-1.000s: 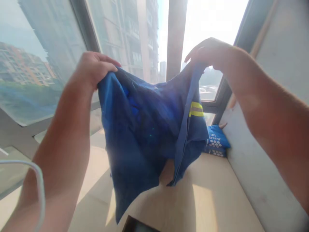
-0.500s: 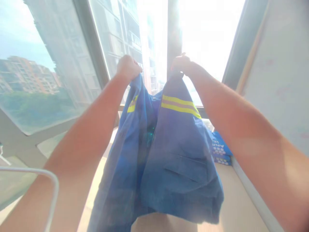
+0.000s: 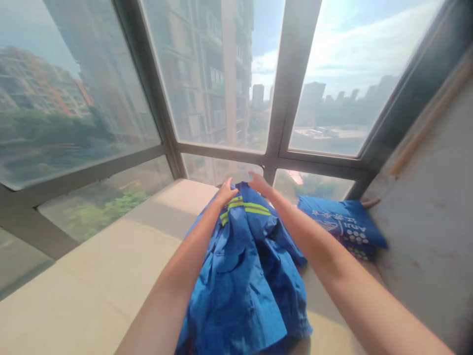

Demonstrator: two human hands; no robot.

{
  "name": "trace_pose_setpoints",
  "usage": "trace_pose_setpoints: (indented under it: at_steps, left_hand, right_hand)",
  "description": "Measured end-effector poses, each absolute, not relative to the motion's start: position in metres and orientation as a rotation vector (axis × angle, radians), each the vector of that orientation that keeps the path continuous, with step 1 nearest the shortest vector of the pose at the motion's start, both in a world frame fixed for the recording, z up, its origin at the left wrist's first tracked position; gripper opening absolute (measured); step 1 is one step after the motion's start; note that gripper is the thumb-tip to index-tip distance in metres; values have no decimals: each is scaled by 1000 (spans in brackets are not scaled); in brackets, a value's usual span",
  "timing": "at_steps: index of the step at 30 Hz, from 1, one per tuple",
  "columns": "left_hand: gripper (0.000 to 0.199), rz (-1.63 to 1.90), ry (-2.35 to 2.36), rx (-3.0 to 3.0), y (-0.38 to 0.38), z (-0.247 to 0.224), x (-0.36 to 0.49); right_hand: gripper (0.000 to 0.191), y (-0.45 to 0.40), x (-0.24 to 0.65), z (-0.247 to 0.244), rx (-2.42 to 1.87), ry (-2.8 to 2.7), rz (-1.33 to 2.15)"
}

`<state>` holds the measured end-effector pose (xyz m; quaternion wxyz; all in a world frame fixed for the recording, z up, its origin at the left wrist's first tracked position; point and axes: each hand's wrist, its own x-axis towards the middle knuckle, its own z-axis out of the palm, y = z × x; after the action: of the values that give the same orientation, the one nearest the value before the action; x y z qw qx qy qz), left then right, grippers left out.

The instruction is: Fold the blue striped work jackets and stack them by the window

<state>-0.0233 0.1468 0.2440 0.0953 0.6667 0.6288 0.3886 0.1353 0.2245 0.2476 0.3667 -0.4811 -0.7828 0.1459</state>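
Observation:
A blue jacket (image 3: 236,266) with yellow-green reflective stripes lies spread, with folds, on the pale ledge, its collar end farthest away. My left hand (image 3: 226,192) is at the left of the collar, thumb and finger apart, touching or just over the cloth. Close to the collar's right side is my right hand (image 3: 259,182), its finger and thumb also parted. The other fingers of both hands are hard to make out.
Blue printed packages (image 3: 340,222) are stacked on the right of the pale ledge (image 3: 111,256), by the wall (image 3: 436,207). Framed windows (image 3: 221,88) enclose the far and left sides.
The jacket, held up by both hands before, has come down onto the ledge. Both hands have moved lower and closer together, and their grip has opened. The view shows more of the ledge.

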Motion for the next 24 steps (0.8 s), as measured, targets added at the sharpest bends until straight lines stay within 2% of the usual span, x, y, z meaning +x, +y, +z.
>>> trace_pose_setpoints:
  at_steps: [3, 6, 9, 11, 16, 24]
  left_hand:
    - [35, 1032, 1917, 1933, 103, 171, -30]
    - [39, 914, 2047, 1884, 14, 89, -26]
    - [43, 737, 2174, 2152, -87, 18, -12]
    - [52, 585, 2160, 2374, -134, -10, -6]
    - [57, 374, 2211, 2544, -157, -30, -37]
    - [49, 314, 2160, 2448, -142, -16, -104]
  right_hand:
    - [49, 177, 136, 176, -1200, -2025, 458]
    - [46, 96, 159, 95, -1192, -1988, 520]
    - [43, 6, 196, 16, -1132, -1831, 579]
    - [40, -39, 221, -26, -1232, -1804, 590]
    - [46, -61, 269, -78, -1423, -1836, 437]
    - [43, 0, 325, -58, -1465, -2253, 362]
